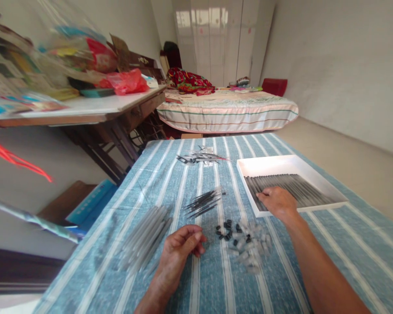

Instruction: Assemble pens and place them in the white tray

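My right hand (279, 202) reaches into a shallow white box (327, 181), its thumb and fingers closed on a dark pen at the left end of a row of pens (291, 185). My left hand (183, 244) hovers over the striped cloth with fingers curled in and nothing visible in them. Left of it lies a bundle of grey translucent pen barrels (147, 237). Beyond it are thin black pen refills (203, 203). Small clear caps (253, 248) and little black plugs (227, 229) lie in a loose pile between my hands.
More thin black pieces (201, 157) lie towards the far end of the table, on the blue striped tablecloth (164, 174). A side table (95, 107) with bags on it, including a red plastic bag (127, 81), stands left. A bed (229, 109) is behind.
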`<action>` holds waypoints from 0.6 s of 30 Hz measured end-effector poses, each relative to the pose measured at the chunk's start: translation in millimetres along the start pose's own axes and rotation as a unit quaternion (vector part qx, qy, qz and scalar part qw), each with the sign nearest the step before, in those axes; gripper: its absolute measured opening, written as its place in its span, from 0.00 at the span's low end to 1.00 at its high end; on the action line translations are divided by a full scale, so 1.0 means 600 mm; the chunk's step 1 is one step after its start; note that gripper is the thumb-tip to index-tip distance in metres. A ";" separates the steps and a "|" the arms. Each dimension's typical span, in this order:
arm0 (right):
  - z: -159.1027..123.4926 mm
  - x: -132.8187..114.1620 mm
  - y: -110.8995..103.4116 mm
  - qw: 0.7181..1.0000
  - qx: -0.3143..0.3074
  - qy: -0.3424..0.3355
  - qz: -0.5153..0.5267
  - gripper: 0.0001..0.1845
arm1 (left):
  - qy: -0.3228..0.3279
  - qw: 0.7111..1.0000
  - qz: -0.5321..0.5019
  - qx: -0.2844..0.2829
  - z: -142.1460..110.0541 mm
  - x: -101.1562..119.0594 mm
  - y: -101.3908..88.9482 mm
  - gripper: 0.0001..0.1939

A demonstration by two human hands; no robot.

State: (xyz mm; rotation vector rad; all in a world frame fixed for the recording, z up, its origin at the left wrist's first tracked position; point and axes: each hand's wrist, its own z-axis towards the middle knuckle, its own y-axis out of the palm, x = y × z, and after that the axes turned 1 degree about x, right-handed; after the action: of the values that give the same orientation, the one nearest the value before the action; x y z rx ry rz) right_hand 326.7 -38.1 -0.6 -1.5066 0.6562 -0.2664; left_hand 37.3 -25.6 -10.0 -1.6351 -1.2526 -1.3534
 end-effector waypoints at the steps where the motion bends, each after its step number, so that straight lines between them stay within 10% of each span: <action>1: 0.000 0.001 0.000 1.000 0.007 -0.002 0.001 0.20 | 0.007 1.000 0.007 0.004 0.001 -0.001 -0.001 0.13; 8: -0.010 0.010 0.013 0.990 0.134 -0.008 0.035 0.22 | 0.093 0.973 0.188 0.100 0.011 -0.023 -0.025 0.08; 18: -0.051 -0.036 0.040 0.916 0.279 -0.213 0.192 0.22 | 0.178 0.803 0.508 0.257 0.014 -0.002 -0.080 0.10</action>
State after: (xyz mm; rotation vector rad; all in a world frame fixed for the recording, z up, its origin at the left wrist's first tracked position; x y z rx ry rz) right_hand 287.1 -49.7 -16.7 -0.8195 0.4560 0.1695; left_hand -5.1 -3.1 -17.0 -1.2296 -0.3054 -0.5103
